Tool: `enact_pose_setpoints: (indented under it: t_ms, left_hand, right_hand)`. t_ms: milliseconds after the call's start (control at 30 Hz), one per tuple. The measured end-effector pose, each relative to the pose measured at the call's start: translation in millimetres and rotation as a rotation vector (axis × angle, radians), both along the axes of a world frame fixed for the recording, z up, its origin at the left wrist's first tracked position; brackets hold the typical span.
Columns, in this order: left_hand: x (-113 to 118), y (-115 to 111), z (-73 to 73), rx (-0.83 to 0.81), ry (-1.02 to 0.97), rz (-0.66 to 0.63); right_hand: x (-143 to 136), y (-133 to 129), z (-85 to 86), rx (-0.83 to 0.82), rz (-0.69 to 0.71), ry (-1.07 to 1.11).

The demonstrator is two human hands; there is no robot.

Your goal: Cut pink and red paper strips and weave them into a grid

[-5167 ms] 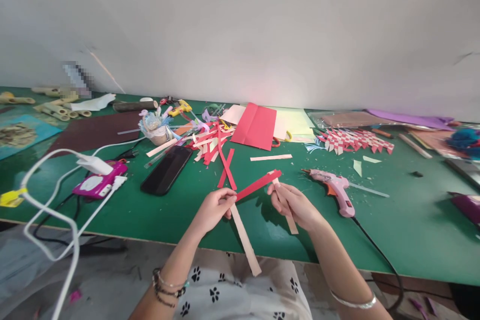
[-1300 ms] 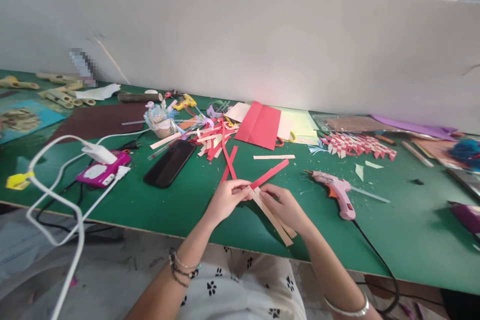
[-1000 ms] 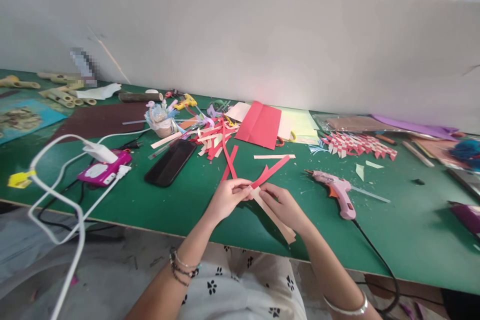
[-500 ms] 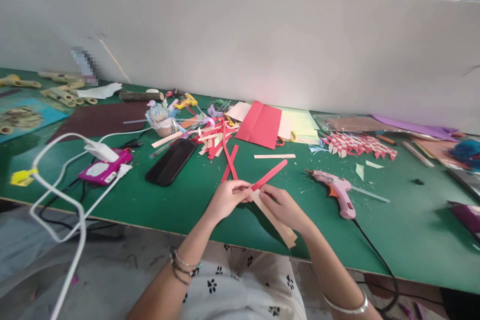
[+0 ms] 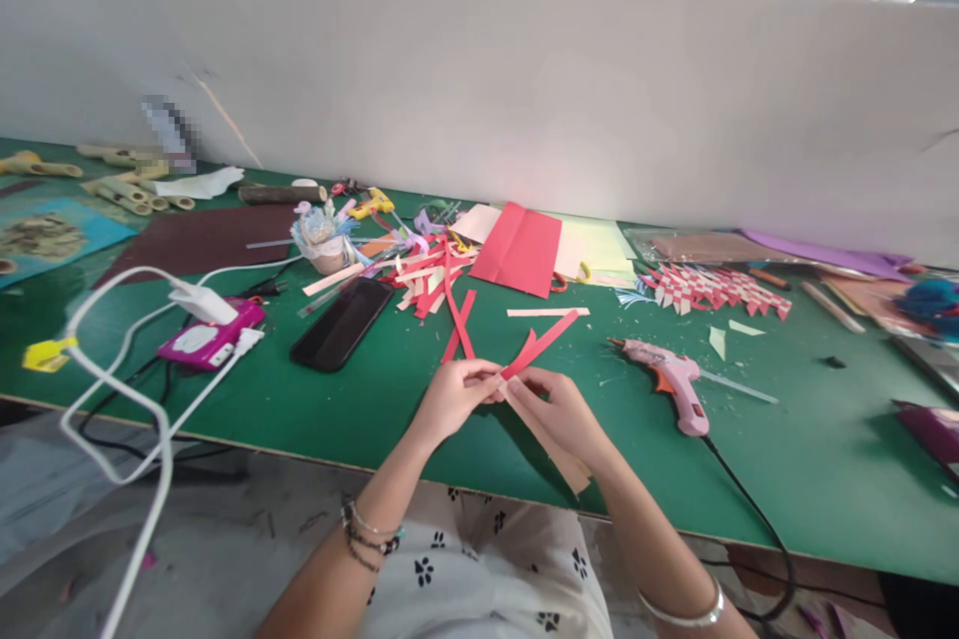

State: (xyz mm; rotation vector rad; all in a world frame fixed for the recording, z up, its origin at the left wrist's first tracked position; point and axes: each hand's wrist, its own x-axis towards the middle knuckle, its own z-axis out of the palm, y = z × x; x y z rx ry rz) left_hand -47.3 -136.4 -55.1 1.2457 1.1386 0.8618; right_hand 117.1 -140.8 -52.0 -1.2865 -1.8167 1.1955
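Above the table's front edge, my left hand (image 5: 461, 399) and my right hand (image 5: 555, 407) meet, fingers pinched on folded paper strips. Red strips (image 5: 540, 343) stick out up and to the right, their ends spread apart. Cream strips (image 5: 550, 446) hang down to the right under my right hand. Crossed red strips (image 5: 460, 324) lie just beyond my left hand. A single cream strip (image 5: 547, 313) lies flat behind the held strips.
A pink glue gun (image 5: 674, 381) with a cord lies right; a black phone (image 5: 343, 323) and magenta power strip (image 5: 212, 333) lie left. Behind are a red sheet (image 5: 517, 250), cut strips (image 5: 427, 277) and a woven red-and-white piece (image 5: 715, 291).
The ends of the red strips have parted, so a second tip now shows beside the first. Both hands keep their pinch, the right one shifted very slightly.
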Motion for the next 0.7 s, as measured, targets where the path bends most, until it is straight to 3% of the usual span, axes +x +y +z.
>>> enact_pose_setpoints:
  t_ms: [467,700]
  left_hand:
    - [-3.6,-1.5,-2.3,-0.009,0.034,-0.013]
    - [0.0,-3.2,4.2,0.014,0.035,0.011]
  right_hand:
    - [-1.7,0.7,2.8,-0.054,-0.015,0.093]
    - [-0.8,0.9,3.9,-0.045,-0.005,0.091]
